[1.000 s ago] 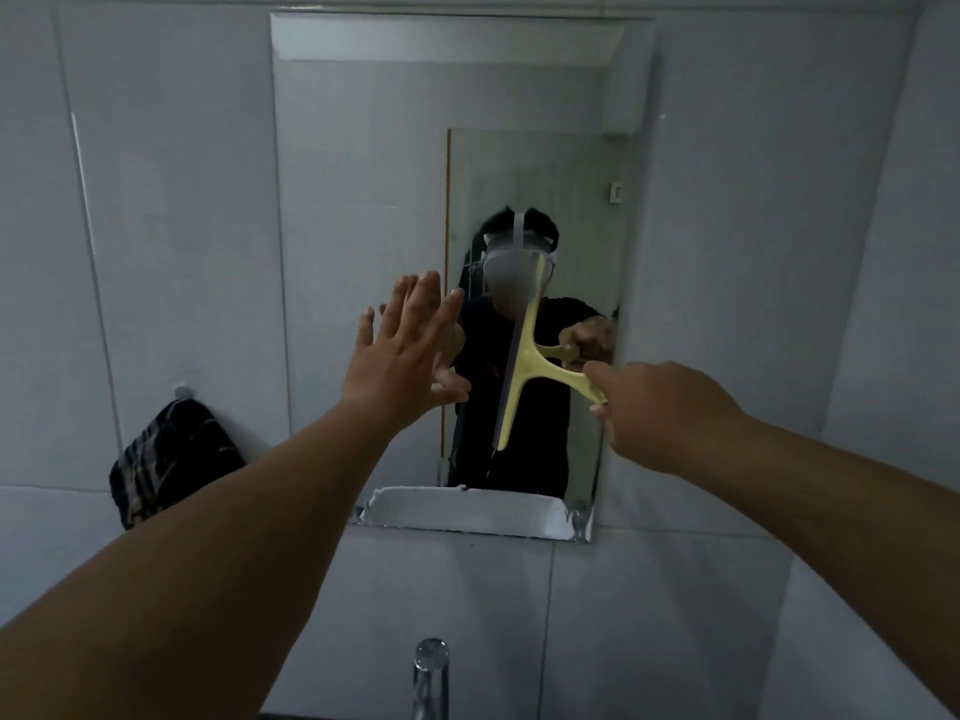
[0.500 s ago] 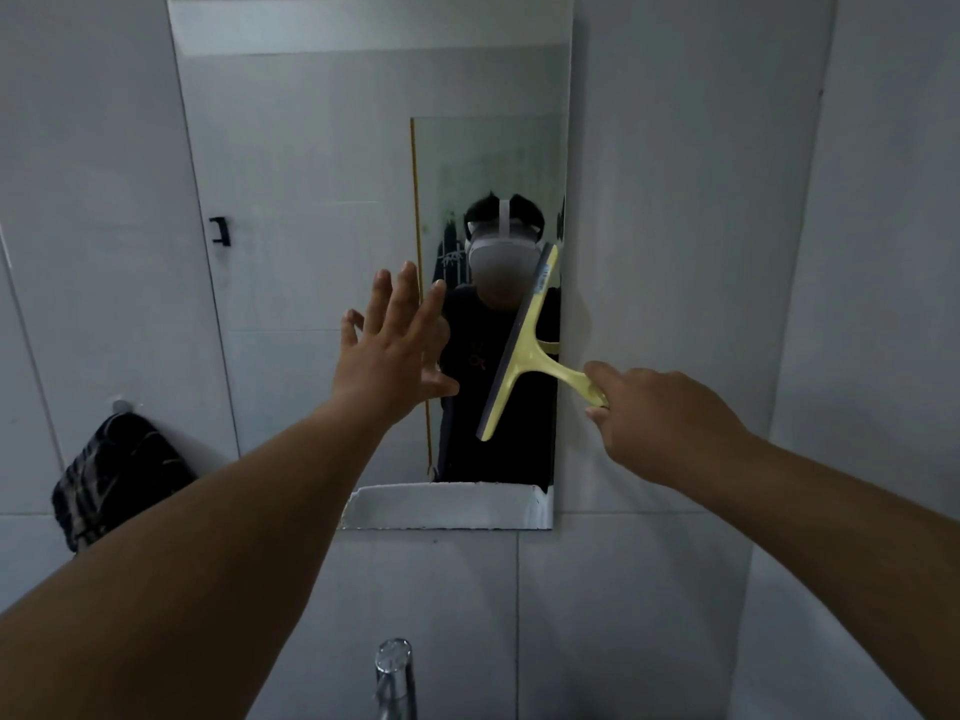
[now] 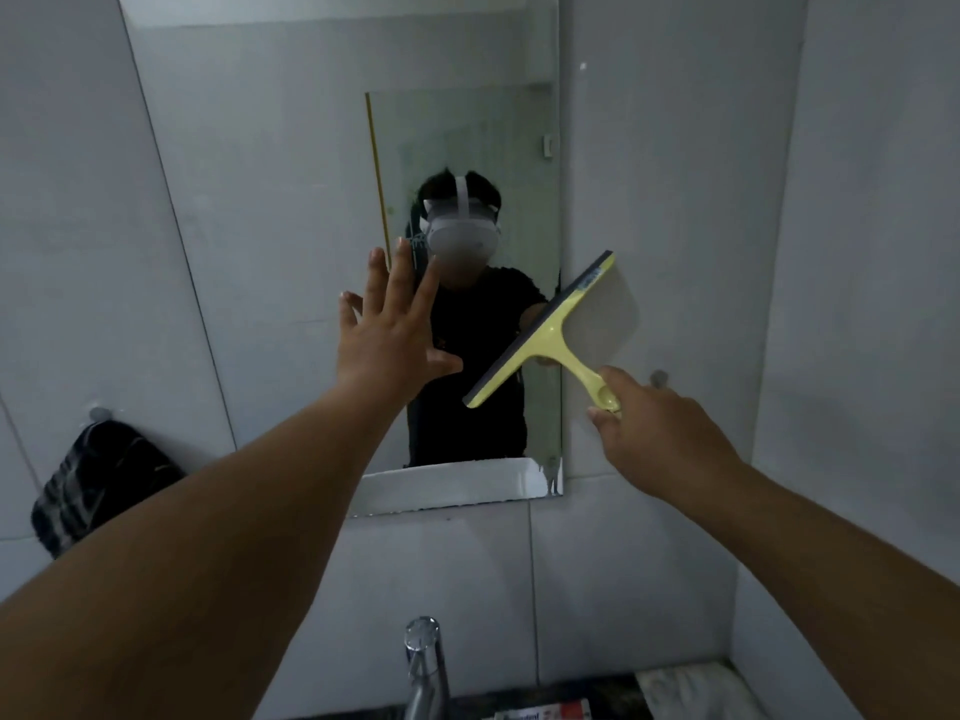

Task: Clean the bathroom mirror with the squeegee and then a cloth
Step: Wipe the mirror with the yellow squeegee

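The rectangular wall mirror (image 3: 270,200) hangs on grey tiles straight ahead and reflects a person in a black shirt. My right hand (image 3: 660,433) grips the handle of a yellow squeegee (image 3: 550,330), whose dark blade is tilted and straddles the mirror's right edge, partly over the tile. My left hand (image 3: 387,330) is raised flat with fingers spread, at or close to the glass near the mirror's middle; I cannot tell whether it touches. A dark checked cloth (image 3: 98,485) hangs from a wall hook at the lower left.
A chrome tap (image 3: 423,662) rises at the bottom centre. A dark counter edge with a small box (image 3: 543,714) and a pale cloth (image 3: 691,688) lies at the bottom right. A side wall closes in on the right.
The squeegee has slid right and tilted further, from the middle of the glass to the mirror's right edge. My left hand stayed raised and spread. The camera shifted.
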